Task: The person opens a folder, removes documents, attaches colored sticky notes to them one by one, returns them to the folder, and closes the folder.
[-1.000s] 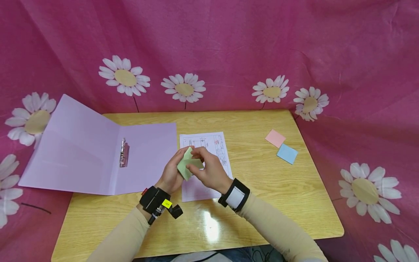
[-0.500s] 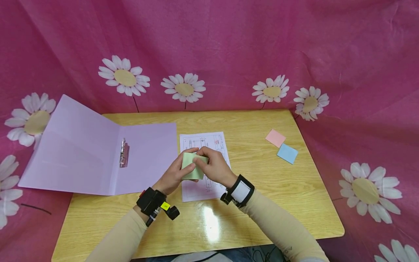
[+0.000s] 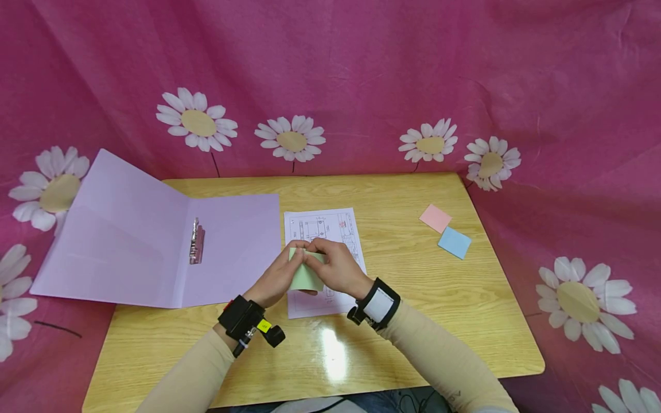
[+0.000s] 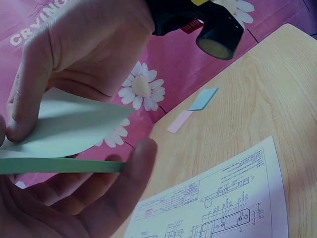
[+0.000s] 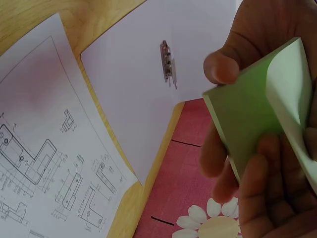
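Observation:
Over the printed drawing sheets [image 3: 351, 246], my left hand [image 3: 273, 278] holds a pad of light green sticky notes [image 3: 306, 279], fingers beneath it. My right hand [image 3: 341, 268] pinches the top note [image 4: 74, 124] between thumb and fingers. In the left wrist view this note stands lifted off the pad at one side, with a gap below it. The right wrist view shows the note [image 5: 292, 89] bent away from the pad's face, curling upward; where it still joins the pad is partly covered by the fingers.
A lilac ring binder [image 3: 234, 246] lies open at the left, its cover tilted up and its metal clip [image 3: 195, 244] exposed. Pink [image 3: 435, 218] and blue [image 3: 454, 243] sticky notes lie touching at the table's [image 3: 413, 321] right side. A pink flowered curtain [image 3: 356, 86] surrounds the table.
The green pad, first tilted with a note folded up, was turned flatter. The right thumb shifted to its top edge, and both hands now meet there, slightly lower.

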Demonstrator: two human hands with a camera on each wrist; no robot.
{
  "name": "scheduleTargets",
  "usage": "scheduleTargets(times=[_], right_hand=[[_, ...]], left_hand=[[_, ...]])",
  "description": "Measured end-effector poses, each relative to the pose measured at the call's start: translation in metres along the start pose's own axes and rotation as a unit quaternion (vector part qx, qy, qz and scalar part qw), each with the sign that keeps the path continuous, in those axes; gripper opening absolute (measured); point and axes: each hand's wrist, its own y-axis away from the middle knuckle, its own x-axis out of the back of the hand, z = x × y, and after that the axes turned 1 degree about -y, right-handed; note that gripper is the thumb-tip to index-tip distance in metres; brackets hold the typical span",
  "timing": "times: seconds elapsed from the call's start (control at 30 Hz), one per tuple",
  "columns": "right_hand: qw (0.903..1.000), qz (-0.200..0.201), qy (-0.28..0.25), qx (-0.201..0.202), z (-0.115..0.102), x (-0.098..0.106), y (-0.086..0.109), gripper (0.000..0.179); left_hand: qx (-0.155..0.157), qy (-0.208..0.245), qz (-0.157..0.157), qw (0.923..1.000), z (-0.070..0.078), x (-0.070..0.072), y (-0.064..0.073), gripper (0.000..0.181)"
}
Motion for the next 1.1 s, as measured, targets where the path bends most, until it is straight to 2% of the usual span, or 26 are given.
scheduleTargets(times=[0.17,0.37,0.6,0.73,0.9,1.1], right_hand=[[0.9999,0.006,-0.009,-0.001,-0.0019,-0.0006,0.0001,0.017],[0.9998,0.001,-0.017,-0.011,-0.0040,0.0001,0.0004,0.013],[0.9992,-0.039,0.004,-0.007,-0.0046,0.0041,-0.0022,0.010],[0.9990,-0.045,0.009,0.001,-0.0038,0.0038,-0.0023,0.011],[0.9988,-0.049,0.001,-0.001,-0.0043,0.0016,-0.0008,0.011],[0.9984,-0.055,0.003,0.016,-0.0049,0.0006,-0.0010,0.012]], left_hand=[[-0.009,0.007,0.008,0.9999,-0.0021,0.0004,0.0008,0.045],[-0.020,0.022,0.008,0.9995,-0.0045,0.0014,0.0017,0.047],[-0.025,-0.032,0.011,0.9991,-0.0046,-0.0006,-0.0005,0.059],[-0.025,-0.046,0.018,0.9985,-0.0046,-0.0005,-0.0017,0.068],[-0.019,-0.029,0.022,0.9991,-0.0056,0.0022,-0.0016,0.068],[-0.007,-0.002,0.030,0.9995,-0.0061,0.0058,-0.0005,0.070]])
